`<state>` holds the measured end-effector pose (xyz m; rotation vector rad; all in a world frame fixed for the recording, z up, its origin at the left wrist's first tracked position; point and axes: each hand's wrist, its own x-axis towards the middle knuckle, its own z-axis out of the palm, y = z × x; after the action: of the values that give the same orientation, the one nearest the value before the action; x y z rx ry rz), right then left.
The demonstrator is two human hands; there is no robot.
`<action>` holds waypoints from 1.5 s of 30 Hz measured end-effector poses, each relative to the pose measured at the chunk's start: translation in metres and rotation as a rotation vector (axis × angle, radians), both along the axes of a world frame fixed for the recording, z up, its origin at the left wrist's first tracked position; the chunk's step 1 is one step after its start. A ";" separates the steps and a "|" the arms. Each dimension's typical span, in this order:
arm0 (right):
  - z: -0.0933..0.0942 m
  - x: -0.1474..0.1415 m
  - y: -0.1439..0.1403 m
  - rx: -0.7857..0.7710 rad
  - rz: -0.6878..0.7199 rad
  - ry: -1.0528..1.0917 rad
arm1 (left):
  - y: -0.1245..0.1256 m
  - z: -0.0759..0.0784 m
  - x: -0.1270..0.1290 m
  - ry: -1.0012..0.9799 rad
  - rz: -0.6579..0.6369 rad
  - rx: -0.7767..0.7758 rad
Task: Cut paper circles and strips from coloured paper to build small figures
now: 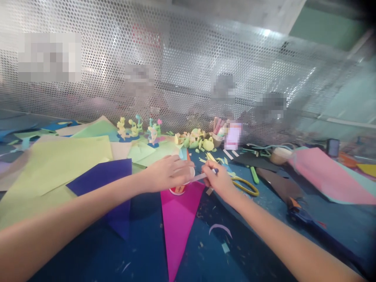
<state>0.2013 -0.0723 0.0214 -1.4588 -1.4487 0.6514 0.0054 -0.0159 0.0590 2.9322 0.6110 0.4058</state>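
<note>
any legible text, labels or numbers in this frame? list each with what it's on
No text can be read.
Red-and-white cup under the left hand: orange mark on its base, too blurred to read.
Pink packet at the back: pixelated, unreadable.
Mesh wall: grey patches, pixelated, unreadable.

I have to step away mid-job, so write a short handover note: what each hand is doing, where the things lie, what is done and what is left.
Left hand: pressed down on a small round cup that stands on the magenta paper.
Right hand: grips a pen, tip at the cup's rim.
Nearby: yellow-handled scissors just right of the right hand; dark blue sheet under the left forearm; finished paper figures at the back.
Done: cup is placed on the paper. No drawn line is visible.
Left: probably tracing around the cup, then cutting.
</note>
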 end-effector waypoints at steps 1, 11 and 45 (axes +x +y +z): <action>-0.001 -0.001 0.000 0.001 0.006 -0.002 | 0.000 0.000 0.000 0.003 0.001 0.002; 0.002 -0.005 -0.014 0.048 0.041 -0.119 | 0.002 -0.001 0.000 -0.030 -0.012 0.003; 0.003 -0.015 0.026 -0.055 0.033 0.126 | 0.000 -0.006 -0.004 -0.086 -0.008 0.092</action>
<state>0.1868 -0.0465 0.0245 -1.4124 -1.3694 0.7948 0.0014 -0.0154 0.0530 2.9833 0.5843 0.5708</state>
